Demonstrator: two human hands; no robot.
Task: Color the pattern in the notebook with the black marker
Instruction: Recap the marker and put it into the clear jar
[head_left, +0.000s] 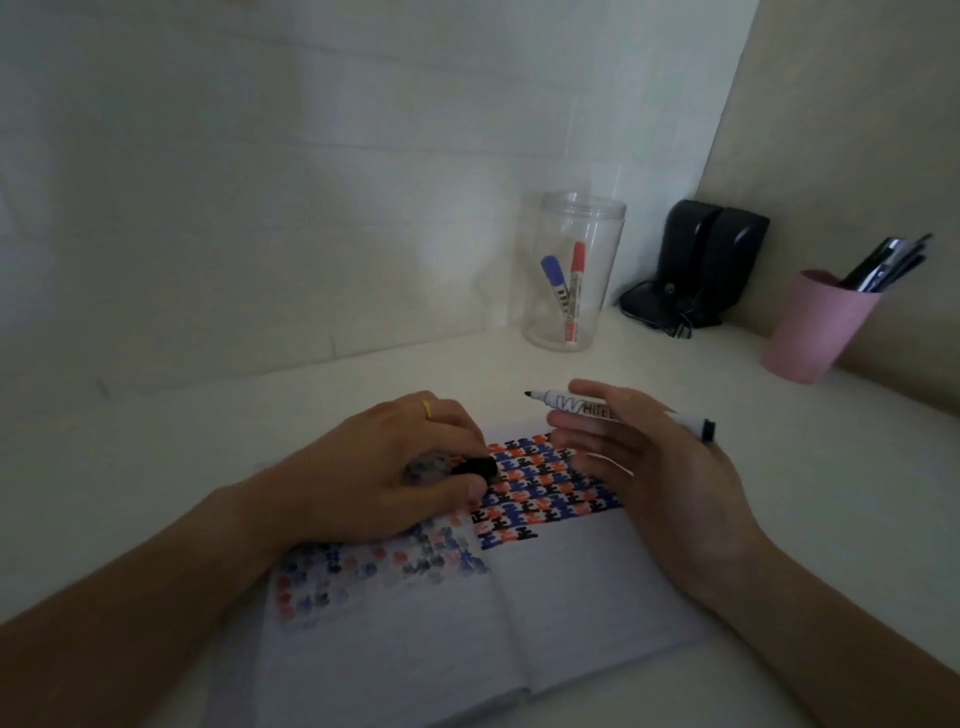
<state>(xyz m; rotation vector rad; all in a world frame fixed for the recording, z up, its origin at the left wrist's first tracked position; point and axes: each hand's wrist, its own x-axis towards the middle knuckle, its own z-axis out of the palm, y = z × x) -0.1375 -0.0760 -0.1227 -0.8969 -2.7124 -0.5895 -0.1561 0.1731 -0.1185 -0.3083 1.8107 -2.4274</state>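
Observation:
An open notebook (566, 613) lies on the white desk with a blue, red and black block pattern (540, 483) across the top of its right page; faint bleed-through marks show on the left page. My right hand (654, 467) holds the uncapped black marker (587, 408) horizontally above the pattern, tip pointing left. My left hand (395, 467), wearing a yellow ring, rests on the left page and pinches the marker's black cap (475, 466) between its fingers.
A clear plastic jar (571, 270) with a blue and a red marker stands behind the notebook. Two black speakers (711, 260) sit in the corner. A pink cup (815, 327) full of pens is at the right, against the wall.

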